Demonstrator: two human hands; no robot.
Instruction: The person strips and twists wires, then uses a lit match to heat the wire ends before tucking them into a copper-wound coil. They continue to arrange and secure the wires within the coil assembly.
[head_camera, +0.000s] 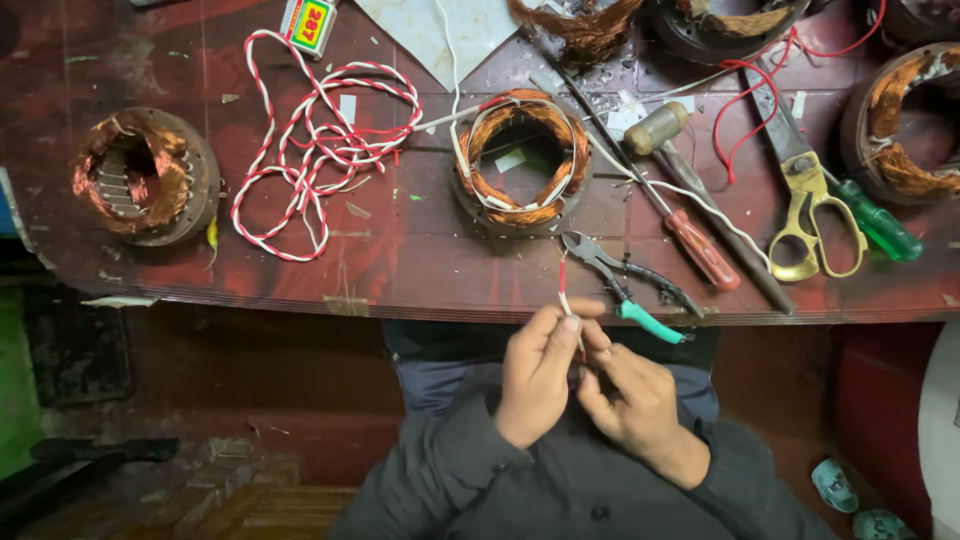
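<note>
My left hand (538, 372) and my right hand (628, 396) meet just below the bench's front edge, over my lap. Both pinch the end of a thin red and white wire pair (563, 282), which sticks up from my fingers toward the bench. The right fingers grip the wire lower down, partly hidden behind the left hand. Straight ahead on the bench sits a copper-wound motor stator (520, 160). Pliers with teal and black handles (625, 285) lie just beyond my hands.
On the dark red bench (400, 270) lie a tangle of red-white twisted wire (320, 140), a second stator (145, 175) at left, a red-handled screwdriver (700, 250), a hammer (660, 135), yellow-handled scissors (815, 215) and a green-handled screwdriver (880, 222). More stators (900, 125) stand at right.
</note>
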